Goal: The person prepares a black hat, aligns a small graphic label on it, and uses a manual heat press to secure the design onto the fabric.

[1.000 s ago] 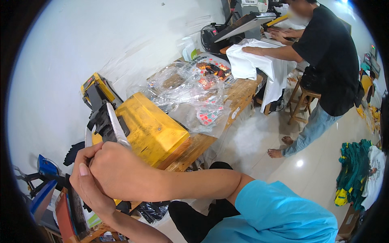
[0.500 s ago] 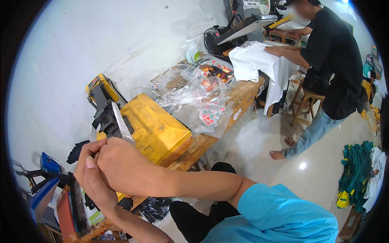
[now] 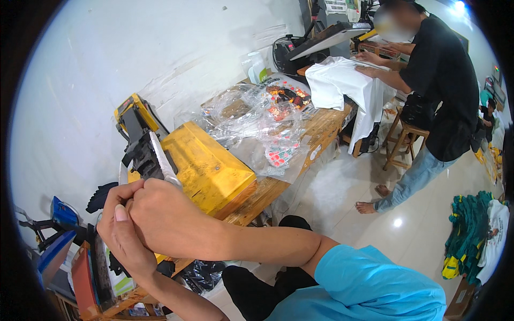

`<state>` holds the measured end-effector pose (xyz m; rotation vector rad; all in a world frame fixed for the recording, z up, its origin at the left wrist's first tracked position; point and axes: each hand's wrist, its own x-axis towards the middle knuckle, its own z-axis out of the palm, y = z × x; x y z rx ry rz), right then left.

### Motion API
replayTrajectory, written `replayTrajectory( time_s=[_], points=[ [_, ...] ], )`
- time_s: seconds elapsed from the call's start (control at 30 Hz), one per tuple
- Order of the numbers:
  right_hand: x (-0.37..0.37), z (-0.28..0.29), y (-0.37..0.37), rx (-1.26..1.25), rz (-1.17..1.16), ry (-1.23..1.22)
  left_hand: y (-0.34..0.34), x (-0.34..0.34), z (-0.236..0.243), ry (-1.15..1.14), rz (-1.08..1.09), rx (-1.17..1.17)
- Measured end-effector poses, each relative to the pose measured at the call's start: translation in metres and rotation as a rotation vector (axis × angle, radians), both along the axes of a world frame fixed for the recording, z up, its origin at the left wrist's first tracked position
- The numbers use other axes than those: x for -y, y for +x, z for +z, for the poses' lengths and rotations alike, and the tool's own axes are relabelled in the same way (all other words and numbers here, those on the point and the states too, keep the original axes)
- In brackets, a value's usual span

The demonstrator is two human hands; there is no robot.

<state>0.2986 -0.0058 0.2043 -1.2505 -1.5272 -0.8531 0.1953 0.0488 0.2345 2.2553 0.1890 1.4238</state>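
Note:
My right hand (image 3: 163,211) is closed into a fist. My left hand (image 3: 122,230) folds against it, fingers curled and thumb along its side. What lies inside their grip, if anything, is hidden. Just beyond my knuckles is the black arm (image 3: 145,152) of a yellow heat press, edged with a white strip. Its scuffed yellow housing (image 3: 209,168) sits right of my hands on the wooden bench (image 3: 321,131). Further right, another person (image 3: 444,80) in black rests their hands on a white shirt (image 3: 334,80), draped over a second press (image 3: 326,40).
Crumpled clear plastic bags (image 3: 246,120) and printed sheets cover the bench between the presses. A blue-and-red press (image 3: 85,278) stands at lower left. On the right lie green garments (image 3: 468,235). A wooden stool (image 3: 404,142) stands behind the bench, beside the person.
My clasped hands have kept their place and shape. The other person's hands have shifted over the white shirt, one now raised further back. The view has moved slightly.

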Motion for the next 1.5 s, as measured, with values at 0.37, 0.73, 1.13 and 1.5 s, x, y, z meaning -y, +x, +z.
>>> replayTrajectory(
  time_s=[0.37, 0.73, 1.13, 1.5],
  points=[
    [-0.001, -0.0004, 0.0009, -0.027, 0.057, -0.04, -0.0001, -0.0003, -0.0004, 0.004, 0.029, 0.0],
    [0.0013, 0.0011, 0.0017, -0.013, 0.051, -0.071, 0.0, 0.0008, 0.0002, 0.011, 0.029, 0.002],
    [0.0026, 0.0014, 0.0016, -0.023, 0.059, -0.079, -0.001, -0.0003, 0.0001, 0.016, 0.032, -0.008],
    [0.0021, 0.0014, 0.0011, -0.005, 0.036, -0.063, -0.0003, -0.0001, -0.0003, 0.018, 0.042, -0.001]
  ],
)
